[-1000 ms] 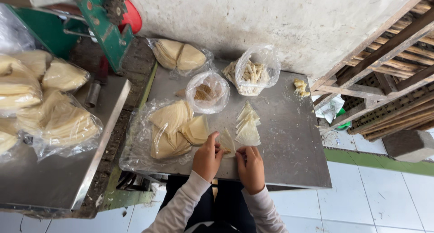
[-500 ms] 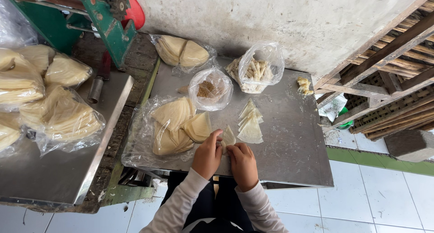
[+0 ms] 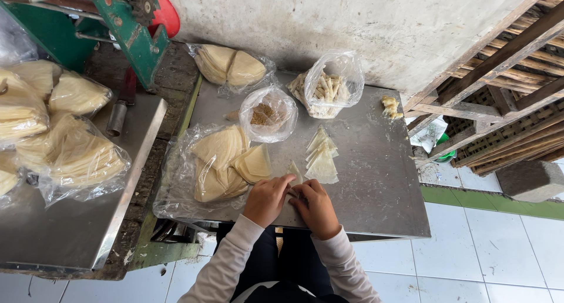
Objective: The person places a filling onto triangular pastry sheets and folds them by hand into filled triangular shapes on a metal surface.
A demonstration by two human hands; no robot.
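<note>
Both hands (image 3: 292, 201) on a pastry sheet (image 3: 294, 172)

Bare steel table (image 3: 376, 179) right; wrapper stack (image 3: 323, 159) (folded triangles) crowds centre.

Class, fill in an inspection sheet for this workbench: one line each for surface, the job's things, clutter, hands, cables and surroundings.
Surface: steel table, dull and smeared; second steel table to the left.
Job's things: thin pale wrapper piece under both hands; stack of folded triangles just beyond; open plastic sheet with wrapper stacks.
Clutter: bag of brown filling, bag of rolled pieces, bagged wrappers at the wall, yellow scraps.
Hands: left hand and right hand pressed together on the wrapper piece; grip hidden.
Cables: nothing seen.
Surroundings: green machine, rough wall, wooden frames, white tiled floor.
</note>
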